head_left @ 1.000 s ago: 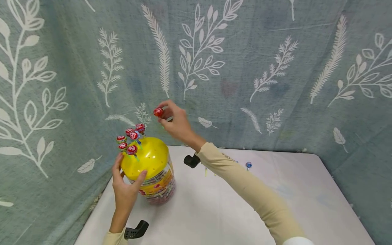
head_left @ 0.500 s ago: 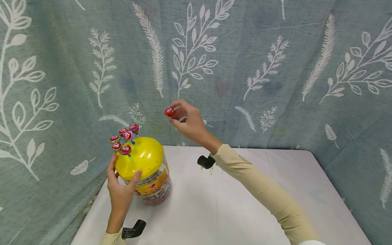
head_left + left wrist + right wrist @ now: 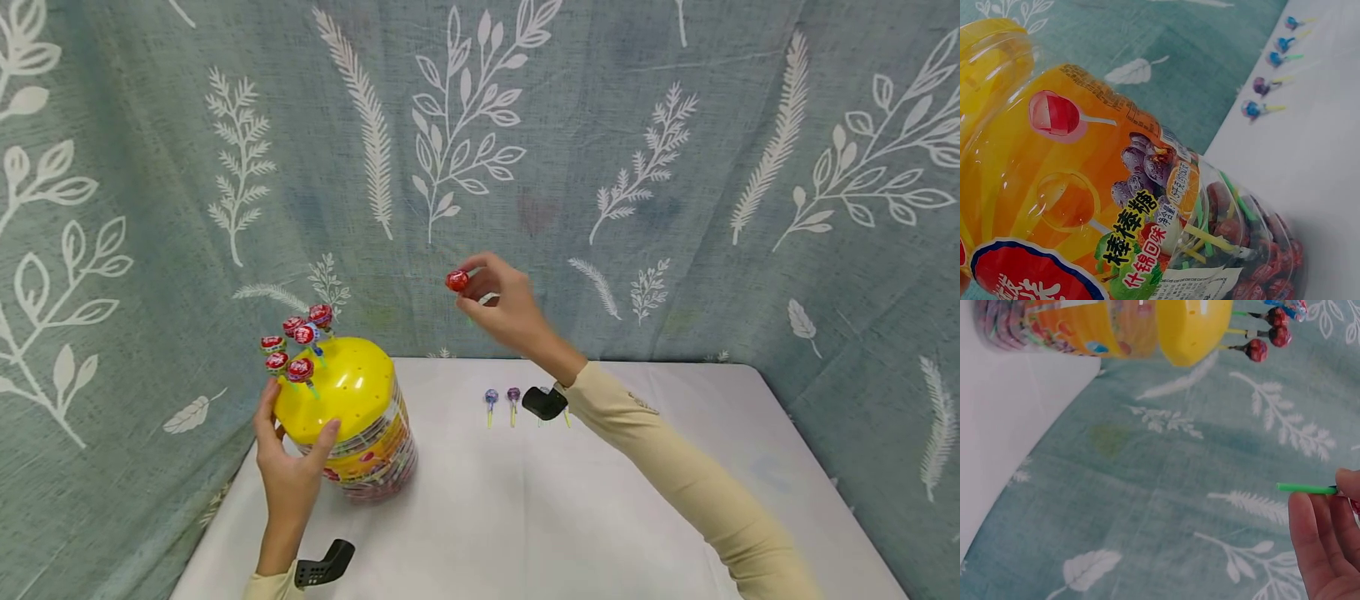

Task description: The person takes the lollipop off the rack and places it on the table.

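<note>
My right hand (image 3: 510, 312) is raised above the far side of the table, pinching a red-wrapped lollipop (image 3: 457, 281) between thumb and fingers. In the right wrist view its green stick (image 3: 1307, 488) sticks out past the fingertips. At the left stands a clear lollipop jar (image 3: 378, 454) with a yellow domed lid (image 3: 363, 379). My left hand (image 3: 292, 475) grips the jar at the lid, thumb at the front and fingers round the left side. Several red-topped lollipops (image 3: 301, 370) stand upright in holes on the lid's left part. More lollipops (image 3: 1254, 275) fill the jar's bottom.
Several blue and purple lollipops (image 3: 1261, 85) lie in a row on the white table (image 3: 480, 517), partly behind the right wrist's black camera (image 3: 545, 403) in the head view. A leaf-patterned curtain (image 3: 540, 167) rises along the table's back and sides.
My right hand has moved to the right, away from the jar, carrying the red lollipop. The left hand still grips the jar. The head view has turned slightly to the right.
</note>
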`<state>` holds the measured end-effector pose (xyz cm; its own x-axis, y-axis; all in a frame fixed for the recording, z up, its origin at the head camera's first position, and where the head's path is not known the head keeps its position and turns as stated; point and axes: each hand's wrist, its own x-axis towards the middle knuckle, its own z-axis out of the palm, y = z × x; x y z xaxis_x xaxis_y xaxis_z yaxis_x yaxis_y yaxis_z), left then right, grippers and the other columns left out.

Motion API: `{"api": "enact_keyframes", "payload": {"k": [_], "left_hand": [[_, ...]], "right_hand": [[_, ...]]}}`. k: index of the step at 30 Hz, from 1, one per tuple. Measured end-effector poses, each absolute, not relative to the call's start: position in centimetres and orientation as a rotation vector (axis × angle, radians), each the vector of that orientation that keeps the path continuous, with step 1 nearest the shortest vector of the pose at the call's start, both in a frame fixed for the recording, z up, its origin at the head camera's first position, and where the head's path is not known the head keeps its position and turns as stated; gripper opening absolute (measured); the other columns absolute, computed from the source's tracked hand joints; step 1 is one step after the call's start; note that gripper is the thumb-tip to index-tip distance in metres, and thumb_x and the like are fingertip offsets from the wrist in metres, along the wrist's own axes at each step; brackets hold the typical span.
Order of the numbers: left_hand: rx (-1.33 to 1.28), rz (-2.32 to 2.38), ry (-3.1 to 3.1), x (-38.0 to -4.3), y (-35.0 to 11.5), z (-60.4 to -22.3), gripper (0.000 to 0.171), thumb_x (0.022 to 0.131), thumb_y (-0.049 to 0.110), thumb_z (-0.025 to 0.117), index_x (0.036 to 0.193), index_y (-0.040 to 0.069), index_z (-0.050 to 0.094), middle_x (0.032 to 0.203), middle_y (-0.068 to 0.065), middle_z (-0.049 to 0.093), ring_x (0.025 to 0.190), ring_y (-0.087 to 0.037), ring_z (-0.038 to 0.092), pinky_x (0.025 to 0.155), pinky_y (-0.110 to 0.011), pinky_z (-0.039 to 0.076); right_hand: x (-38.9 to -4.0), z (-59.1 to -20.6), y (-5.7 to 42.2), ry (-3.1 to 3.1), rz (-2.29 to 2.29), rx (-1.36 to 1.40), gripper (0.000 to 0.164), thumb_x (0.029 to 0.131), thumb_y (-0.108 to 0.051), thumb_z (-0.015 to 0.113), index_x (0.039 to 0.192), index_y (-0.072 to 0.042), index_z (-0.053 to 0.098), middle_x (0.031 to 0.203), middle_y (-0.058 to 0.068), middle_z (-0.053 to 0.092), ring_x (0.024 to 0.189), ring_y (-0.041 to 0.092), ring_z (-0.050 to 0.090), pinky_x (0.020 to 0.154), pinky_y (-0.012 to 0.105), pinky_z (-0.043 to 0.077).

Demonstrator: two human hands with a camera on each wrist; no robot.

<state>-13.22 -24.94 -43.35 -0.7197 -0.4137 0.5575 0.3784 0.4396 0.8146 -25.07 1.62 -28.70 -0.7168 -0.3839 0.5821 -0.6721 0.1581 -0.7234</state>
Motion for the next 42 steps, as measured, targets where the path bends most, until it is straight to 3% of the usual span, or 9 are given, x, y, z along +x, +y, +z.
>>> {"api": "enact_keyframes", "payload": {"k": [10, 14, 17, 22, 30, 42], "left_hand": [[0.034, -1.344, -1.953, -13.4, -25.2, -43.7, 0.084, 0.077, 0.006, 0.07, 0.149, 0.009, 0.025, 0.151, -0.004, 0.028, 0.131, -0.013, 0.031, 0.102, -0.023, 0.025], [0.039, -1.327, -1.958, -14.3, -26.2, -45.4, 0.087, 0.077, 0.008, 0.072, 0.149, 0.018, 0.025, 0.151, 0.002, 0.028, 0.131, -0.013, 0.031, 0.102, -0.021, 0.026], [0.037, -1.319, -1.956, -14.9, -26.8, -46.5, 0.088, 0.077, 0.009, 0.073, 0.149, 0.023, 0.025, 0.15, 0.005, 0.029, 0.13, -0.013, 0.032, 0.103, -0.021, 0.026], [0.031, -1.317, -1.956, -14.9, -26.8, -46.4, 0.089, 0.076, 0.007, 0.073, 0.149, 0.021, 0.024, 0.15, 0.004, 0.029, 0.13, -0.013, 0.032, 0.103, -0.021, 0.027], [0.037, -1.33, -1.951, -13.6, -25.2, -44.0, 0.083, 0.078, 0.006, 0.069, 0.149, 0.008, 0.024, 0.15, -0.006, 0.03, 0.127, -0.011, 0.034, 0.102, -0.019, 0.027], [0.034, -1.331, -1.952, -13.3, -24.9, -43.6, 0.084, 0.078, 0.006, 0.069, 0.149, 0.007, 0.024, 0.151, -0.008, 0.028, 0.128, -0.012, 0.033, 0.103, -0.022, 0.027]], "right_hand": [[-24.5, -29.6, 4.2, -2.174, 1.663, 0.933, 0.031, 0.082, 0.01, 0.064, 0.111, 0.011, 0.054, 0.091, 0.027, 0.064, 0.076, 0.039, 0.062, 0.06, 0.024, 0.049], [-24.8, -30.5, 5.3, -2.175, 1.65, 0.918, 0.03, 0.082, 0.009, 0.065, 0.11, 0.011, 0.054, 0.09, 0.026, 0.064, 0.076, 0.039, 0.063, 0.061, 0.03, 0.05], [-25.0, -31.2, 6.2, -2.185, 1.651, 0.897, 0.031, 0.082, 0.009, 0.065, 0.11, 0.012, 0.054, 0.09, 0.028, 0.064, 0.077, 0.04, 0.062, 0.061, 0.027, 0.049], [-25.1, -32.3, 7.4, -2.221, 1.676, 0.844, 0.032, 0.082, 0.008, 0.065, 0.112, 0.012, 0.054, 0.091, 0.029, 0.064, 0.08, 0.041, 0.061, 0.058, 0.02, 0.048], [-25.3, -34.1, 9.3, -2.288, 1.647, 0.759, 0.034, 0.082, 0.007, 0.066, 0.114, 0.011, 0.054, 0.092, 0.029, 0.063, 0.081, 0.041, 0.062, 0.059, 0.025, 0.051], [-25.4, -36.3, 11.6, -2.366, 1.613, 0.67, 0.036, 0.083, 0.007, 0.065, 0.117, 0.011, 0.053, 0.092, 0.029, 0.063, 0.078, 0.044, 0.061, 0.061, 0.027, 0.052]]}}
